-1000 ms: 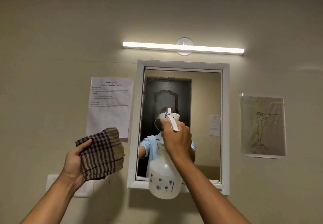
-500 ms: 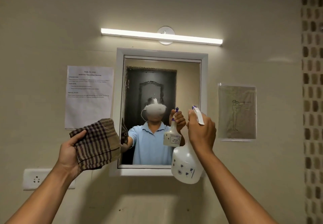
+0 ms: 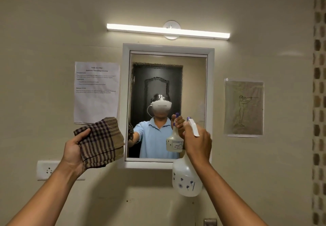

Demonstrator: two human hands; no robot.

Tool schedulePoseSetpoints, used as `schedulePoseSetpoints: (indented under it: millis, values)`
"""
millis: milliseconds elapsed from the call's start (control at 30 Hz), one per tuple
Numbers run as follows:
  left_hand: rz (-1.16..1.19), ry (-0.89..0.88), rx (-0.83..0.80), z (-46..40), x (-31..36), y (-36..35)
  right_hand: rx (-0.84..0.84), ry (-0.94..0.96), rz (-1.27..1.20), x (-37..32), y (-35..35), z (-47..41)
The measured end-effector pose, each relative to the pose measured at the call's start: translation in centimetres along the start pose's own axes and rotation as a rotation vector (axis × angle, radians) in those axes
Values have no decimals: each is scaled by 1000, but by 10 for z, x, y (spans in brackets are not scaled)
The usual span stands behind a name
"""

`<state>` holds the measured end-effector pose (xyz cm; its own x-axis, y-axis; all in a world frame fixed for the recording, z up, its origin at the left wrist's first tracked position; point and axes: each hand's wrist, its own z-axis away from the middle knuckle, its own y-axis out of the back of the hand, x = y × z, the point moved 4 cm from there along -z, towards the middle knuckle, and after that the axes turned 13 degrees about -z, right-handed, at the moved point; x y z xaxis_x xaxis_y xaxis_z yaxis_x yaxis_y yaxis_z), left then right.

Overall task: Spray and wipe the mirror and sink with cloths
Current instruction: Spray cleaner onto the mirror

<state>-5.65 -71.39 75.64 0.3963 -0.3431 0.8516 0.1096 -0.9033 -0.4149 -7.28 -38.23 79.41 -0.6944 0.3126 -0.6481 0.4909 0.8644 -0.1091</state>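
Note:
A white-framed mirror [image 3: 194, 77] hangs on the beige wall, its glass misted with spray droplets. My right hand [image 3: 198, 142] grips the neck of a white spray bottle [image 3: 187, 180] with small blue flowers, raised before the mirror's lower right corner, nozzle toward the glass. My left hand [image 3: 74, 152] holds a folded brown checked cloth [image 3: 101, 141] just left of the mirror frame. The sink is out of view.
A lit tube light [image 3: 167, 31] sits above the mirror. A printed sheet [image 3: 97, 91] hangs left of it, a drawing [image 3: 243, 108] right of it. A white socket plate [image 3: 47, 170] is at lower left. Patterned tiles [image 3: 319, 102] run down the right edge.
My right hand moved the bottle from the mirror's centre to its lower right corner. The view shifted right. The cloth hand stayed beside the frame.

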Motion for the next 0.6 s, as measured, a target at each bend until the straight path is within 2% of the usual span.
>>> schedulePoseSetpoints:
  millis: [167, 400, 600]
  values:
    - [-22, -5, 1, 9, 6, 8, -87, 46, -23, -14, -46, 28]
    - [-12, -5, 33, 13, 9, 30, -213, 0, -38, -18, -101, 66]
    - [1, 2, 46, 12, 6, 38, -225, -28, -14, 1, -105, 86]
